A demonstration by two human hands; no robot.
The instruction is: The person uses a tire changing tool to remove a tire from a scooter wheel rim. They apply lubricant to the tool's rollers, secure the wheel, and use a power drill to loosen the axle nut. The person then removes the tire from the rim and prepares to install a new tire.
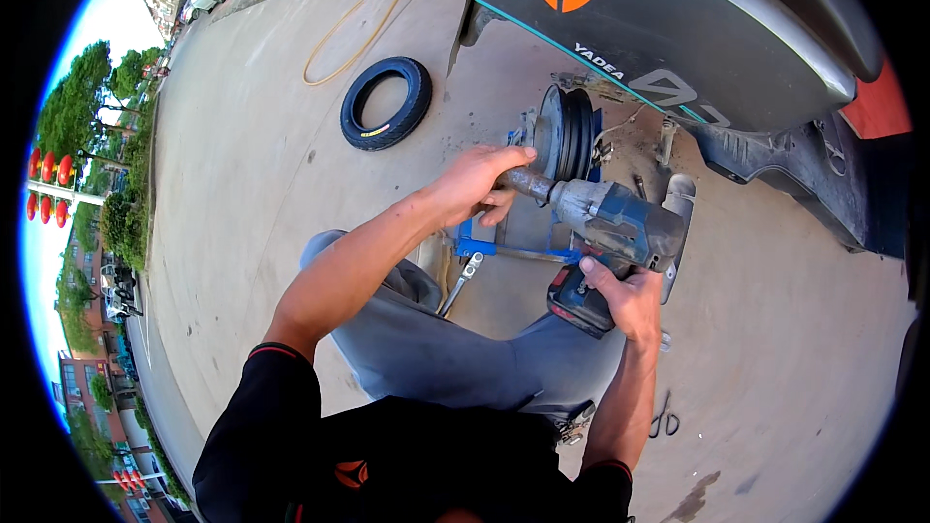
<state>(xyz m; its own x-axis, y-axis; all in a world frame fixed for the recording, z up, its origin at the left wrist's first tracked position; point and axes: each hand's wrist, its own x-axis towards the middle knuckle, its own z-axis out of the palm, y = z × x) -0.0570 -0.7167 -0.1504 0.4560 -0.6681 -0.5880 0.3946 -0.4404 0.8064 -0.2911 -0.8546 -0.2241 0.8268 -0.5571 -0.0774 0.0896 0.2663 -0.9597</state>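
Note:
A cordless impact wrench [620, 218] with a grey nose and dark blue body lies across the space in front of me, its nose to the left. My right hand [630, 298] is closed on it beside the black and red battery pack [578, 300], thumb on top. At the nose end, my left hand [475, 184] is wrapped round a worn, rust-brown socket [526, 183]. Just beyond the tool stands a dark wheel rim [562, 136] without a tyre, on edge under the scooter [668, 39]. The tool and hands hide its lower part.
A black tyre [360, 97] lies flat on the concrete, beyond my left hand. Near my knees are a blue metal bar [518, 252] and a ratchet wrench [465, 276]. A yellow hose [329, 34] curves at the back. A black-handled tool [666, 423] lies at lower right.

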